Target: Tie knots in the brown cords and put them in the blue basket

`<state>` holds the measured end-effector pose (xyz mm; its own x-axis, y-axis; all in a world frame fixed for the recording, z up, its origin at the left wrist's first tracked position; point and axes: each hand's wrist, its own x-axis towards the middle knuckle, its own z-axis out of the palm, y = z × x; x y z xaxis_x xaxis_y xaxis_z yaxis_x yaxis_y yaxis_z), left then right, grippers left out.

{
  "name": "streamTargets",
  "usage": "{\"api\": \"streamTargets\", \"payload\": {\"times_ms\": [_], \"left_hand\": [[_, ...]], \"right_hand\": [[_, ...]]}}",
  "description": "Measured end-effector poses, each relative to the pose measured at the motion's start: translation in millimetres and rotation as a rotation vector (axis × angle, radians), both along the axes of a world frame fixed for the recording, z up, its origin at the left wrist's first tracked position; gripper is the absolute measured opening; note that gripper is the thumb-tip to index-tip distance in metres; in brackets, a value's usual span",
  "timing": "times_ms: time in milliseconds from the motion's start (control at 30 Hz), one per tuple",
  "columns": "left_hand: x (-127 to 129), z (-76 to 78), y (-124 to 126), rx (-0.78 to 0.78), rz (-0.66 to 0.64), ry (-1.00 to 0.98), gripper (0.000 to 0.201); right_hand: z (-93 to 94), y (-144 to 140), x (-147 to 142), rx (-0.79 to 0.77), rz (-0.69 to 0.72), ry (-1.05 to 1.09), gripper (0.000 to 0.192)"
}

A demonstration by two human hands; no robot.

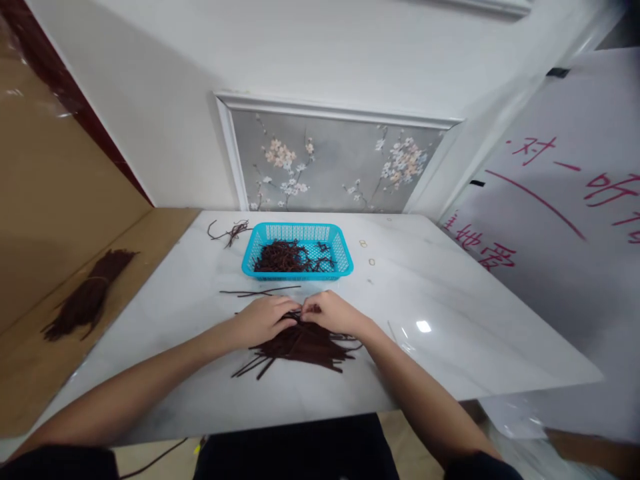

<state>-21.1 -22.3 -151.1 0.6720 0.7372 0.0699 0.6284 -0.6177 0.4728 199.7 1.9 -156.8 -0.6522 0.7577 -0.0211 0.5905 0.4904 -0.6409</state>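
Observation:
A heap of thin dark brown sticks [305,348] lies fanned out on the white marbled table, under and in front of both hands. My left hand [266,320] comes in from the left with its fingers curled over the far end of the heap, closed on some sticks. Close beside it, my right hand [330,312] has thumb and fingers pinched together at the same sticks; their tips nearly meet my left fingertips. Exactly how many sticks are between the fingers is hidden. Just beyond the hands, a few loose brown strands [260,292] lie flat.
Behind the hands stands a blue plastic basket [297,275] holding short, tangled brown pieces. More strands [235,231] lie to its left, and several rubber bands [371,262] to its right. A tied brown bundle [90,297] rests on cardboard at the left. A wall closes the far side.

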Motion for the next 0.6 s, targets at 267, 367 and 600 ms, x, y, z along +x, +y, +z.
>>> {"api": "streamTargets", "payload": {"times_ms": [267,367,600], "left_hand": [[-10,-20.0,-8,0.073,0.2,-0.136,0.032],[-13,-14.3,-14,0.021,0.244,-0.166,0.031],[-21,-5.9,-20,-0.077,0.355,-0.328,0.03]], "right_hand": [[-0.8,-2,7,0.111,-0.182,0.386,0.015],[-2.0,-4,10,0.155,-0.334,0.528,0.017],[-1.4,-5,15,0.193,-0.481,0.469,0.014]]}}
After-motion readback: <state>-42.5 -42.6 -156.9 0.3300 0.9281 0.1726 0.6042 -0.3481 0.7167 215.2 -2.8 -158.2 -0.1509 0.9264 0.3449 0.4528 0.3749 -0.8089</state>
